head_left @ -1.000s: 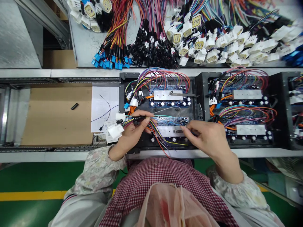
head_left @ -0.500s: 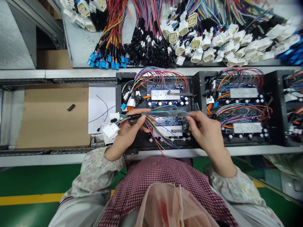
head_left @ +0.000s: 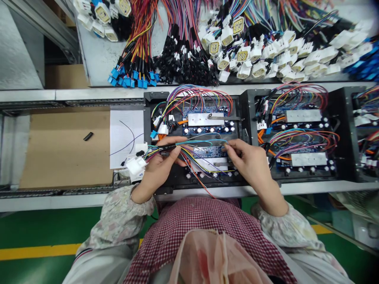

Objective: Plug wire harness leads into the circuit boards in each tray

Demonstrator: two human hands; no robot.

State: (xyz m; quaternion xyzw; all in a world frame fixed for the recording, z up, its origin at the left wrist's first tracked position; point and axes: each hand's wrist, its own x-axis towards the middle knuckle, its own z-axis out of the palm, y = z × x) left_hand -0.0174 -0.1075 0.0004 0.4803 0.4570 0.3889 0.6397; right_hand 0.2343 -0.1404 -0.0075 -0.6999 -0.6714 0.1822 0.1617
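My left hand (head_left: 161,167) is closed around a wire harness (head_left: 168,147), near its black sleeve. White connectors (head_left: 136,165) hang from the harness to the left of that hand. Loose coloured wires fan out to the right, over the lower circuit board (head_left: 204,152) and its silver heat sink (head_left: 204,164). Between thumb and fingertips, my right hand (head_left: 247,159) pinches the end of a blue wire (head_left: 211,141) from the harness. Both hands are above the black housing (head_left: 174,181). The exact wire tip is hidden by the right fingers.
An upper board (head_left: 207,119) with plugged-in wires sits behind my hands. Another wired housing (head_left: 302,157) stands to the right. Cardboard (head_left: 65,154) with a small black tube (head_left: 88,136) and a paper sheet (head_left: 124,134) lie left. Harness bundles (head_left: 186,63) cover the back shelf.
My right hand has moved slightly left, toward the left hand, with the blue wire still pinched. A red wire end now hangs a little farther right. The left hand's grip is unchanged.
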